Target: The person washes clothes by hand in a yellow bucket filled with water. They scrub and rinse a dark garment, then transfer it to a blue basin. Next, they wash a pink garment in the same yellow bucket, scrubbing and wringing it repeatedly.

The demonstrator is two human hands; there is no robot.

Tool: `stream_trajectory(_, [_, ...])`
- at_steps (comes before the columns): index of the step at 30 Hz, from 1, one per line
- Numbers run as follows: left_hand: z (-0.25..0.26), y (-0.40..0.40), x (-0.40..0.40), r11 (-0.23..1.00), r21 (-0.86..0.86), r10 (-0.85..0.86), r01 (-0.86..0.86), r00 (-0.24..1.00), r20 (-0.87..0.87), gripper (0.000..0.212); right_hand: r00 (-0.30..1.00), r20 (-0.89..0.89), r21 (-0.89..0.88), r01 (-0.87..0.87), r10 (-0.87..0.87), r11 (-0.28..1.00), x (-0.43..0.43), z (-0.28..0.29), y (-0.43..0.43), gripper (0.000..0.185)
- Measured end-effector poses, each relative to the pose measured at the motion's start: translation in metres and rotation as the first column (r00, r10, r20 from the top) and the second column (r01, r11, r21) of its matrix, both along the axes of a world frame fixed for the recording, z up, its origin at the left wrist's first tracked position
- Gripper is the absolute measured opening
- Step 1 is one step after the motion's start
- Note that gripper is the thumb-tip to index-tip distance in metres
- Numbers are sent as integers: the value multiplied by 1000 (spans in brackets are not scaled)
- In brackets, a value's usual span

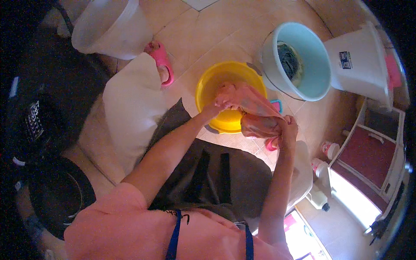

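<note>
A wet pink cloth garment [256,100] is stretched between my two hands above a round yellow plastic basin [231,126] on the tiled floor. My left hand [222,105] grips its bunched part over the basin's middle. Past the basin's right rim, my right hand [287,128] clutches the other end, with a darker, folded part hanging beside it. Beyond the cloth, a small pink and turquoise object [277,106] lies against the basin's right side, partly hidden.
A light-blue bucket [313,61] with dark contents stands right of the basin, beside a white bin [360,65]. At the upper left is a large whitish tub [107,29]. A pale plastic bottle [318,198] and a white-framed cabinet [369,152] are at the right.
</note>
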State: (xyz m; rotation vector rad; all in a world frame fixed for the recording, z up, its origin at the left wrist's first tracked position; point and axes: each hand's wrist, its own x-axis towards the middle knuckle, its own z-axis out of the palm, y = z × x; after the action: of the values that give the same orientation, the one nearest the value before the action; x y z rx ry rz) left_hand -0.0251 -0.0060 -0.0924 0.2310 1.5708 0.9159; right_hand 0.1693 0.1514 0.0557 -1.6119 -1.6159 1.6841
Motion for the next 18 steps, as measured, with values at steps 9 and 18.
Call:
stream_trajectory(9, [-6,3,-33,947,248,71,203,621,-780,27,948,254,346,98,-193,933,93,-136,62,73])
stream_trajectory(18, [22,-4,-22,958,257,2,128,892,-451,32,703,645,701,-386,-301,599,120,-169,67,47])
